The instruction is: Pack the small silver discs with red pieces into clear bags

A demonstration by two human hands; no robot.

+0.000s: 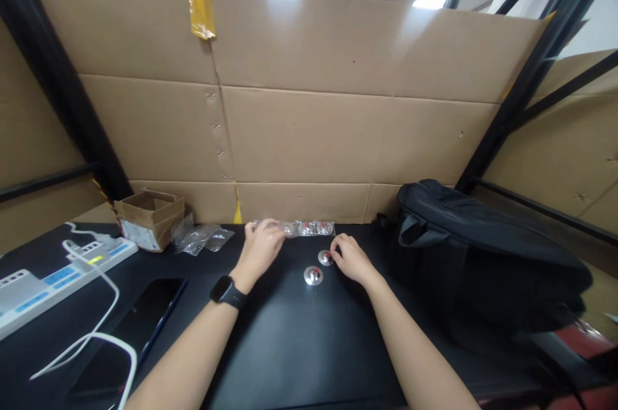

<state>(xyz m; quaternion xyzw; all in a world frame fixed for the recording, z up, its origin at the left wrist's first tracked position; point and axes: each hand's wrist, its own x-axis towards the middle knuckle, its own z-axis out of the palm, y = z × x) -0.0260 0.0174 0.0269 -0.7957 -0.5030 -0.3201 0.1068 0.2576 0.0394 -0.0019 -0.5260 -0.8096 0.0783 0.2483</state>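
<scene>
Near metal disc (313, 276): silvery, round, marked with red; laid flat, lower centre of the frame. Second metal disc (323, 258): similar, red likewise seen; placed just above and to the right of the first, its right edge partly covered. Wrapped row of discs (316, 228): red-marked, enclosed in clear film; set out horizontally above both, left end obscured.

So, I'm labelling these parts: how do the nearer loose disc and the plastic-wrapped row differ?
The nearer loose disc is bare; the plastic-wrapped row is covered in clear film. The disc is single, while the row holds several side by side. The disc lies out on the black table; the row lies near the cardboard wall. Both show red and silvery parts.
</scene>
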